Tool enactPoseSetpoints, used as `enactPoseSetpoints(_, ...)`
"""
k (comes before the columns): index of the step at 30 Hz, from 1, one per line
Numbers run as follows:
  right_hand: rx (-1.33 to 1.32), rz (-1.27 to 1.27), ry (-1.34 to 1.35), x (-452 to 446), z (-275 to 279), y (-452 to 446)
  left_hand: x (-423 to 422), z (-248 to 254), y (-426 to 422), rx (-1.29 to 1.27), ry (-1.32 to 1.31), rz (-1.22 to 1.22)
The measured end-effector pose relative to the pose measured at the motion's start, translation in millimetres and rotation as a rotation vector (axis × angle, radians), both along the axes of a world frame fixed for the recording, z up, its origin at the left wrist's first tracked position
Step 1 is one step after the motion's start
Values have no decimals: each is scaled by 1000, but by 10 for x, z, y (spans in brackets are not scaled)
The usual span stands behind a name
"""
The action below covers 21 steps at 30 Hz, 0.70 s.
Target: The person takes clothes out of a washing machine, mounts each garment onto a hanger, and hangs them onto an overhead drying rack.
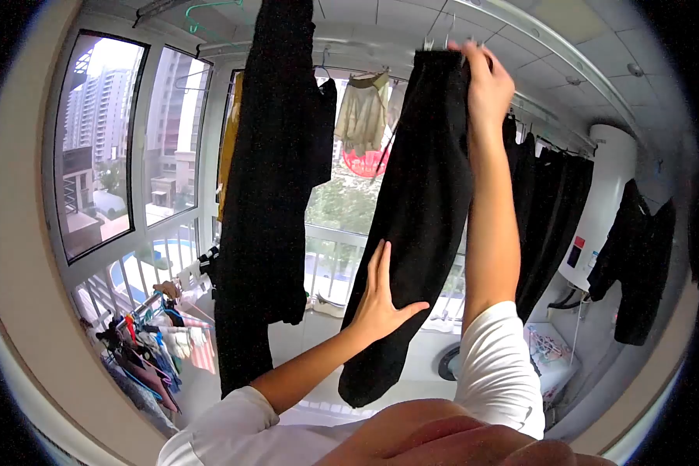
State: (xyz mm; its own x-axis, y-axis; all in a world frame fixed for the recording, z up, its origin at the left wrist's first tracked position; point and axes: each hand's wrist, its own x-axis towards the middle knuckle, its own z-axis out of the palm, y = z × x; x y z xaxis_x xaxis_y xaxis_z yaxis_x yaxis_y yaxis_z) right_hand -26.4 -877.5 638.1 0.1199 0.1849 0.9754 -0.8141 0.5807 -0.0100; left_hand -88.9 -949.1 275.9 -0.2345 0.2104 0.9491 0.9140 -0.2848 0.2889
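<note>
Black trousers [419, 186] hang in front of me from a clip hanger [448, 39] at the top. My right hand [489, 81] is raised to the waistband's right end, its fingers closed there around the cloth or a clip. Lower down, my left hand [382, 299] lies with spread fingers against the trouser legs. Another long black garment [268, 179] hangs just to the left.
More dark trousers [555, 210] hang at the right, near a white water heater [610, 194] and a black top [637, 260]. A light skirt [363, 113] hangs by the window. Small laundry [163, 334] crowds a rack at lower left.
</note>
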Motion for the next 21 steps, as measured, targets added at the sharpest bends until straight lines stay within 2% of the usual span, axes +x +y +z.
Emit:
enactPoseSetpoints(1,72,-86,71,-153,246,37,-107,-10,-26,4,-36,-5)
enactPoseSetpoints(3,99,-33,134,-411,636,-28,-331,-19,-61,1,-53,-11)
enactPoseSetpoints(7,134,-53,129,-784,1119,-89,-753,-163,-139,-95,-103,89)
enactPoseSetpoints(8,148,-156,85,-834,1199,-135,-830,-188,-161,-74,-100,87)
enactPoseSetpoints(9,159,-258,43,-884,1248,-168,-910,-212,-186,-56,-96,86)
enactPoseSetpoints(13,112,-184,79,-1254,1504,-20,-1162,-217,-302,-41,-77,114)
enactPoseSetpoints(18,101,-117,67,-1478,1547,-7,-1267,-256,-344,-61,-98,144)
enactPoseSetpoints(21,27,-170,48,-1614,1447,125,-1273,-349,-255,-8,-101,192)
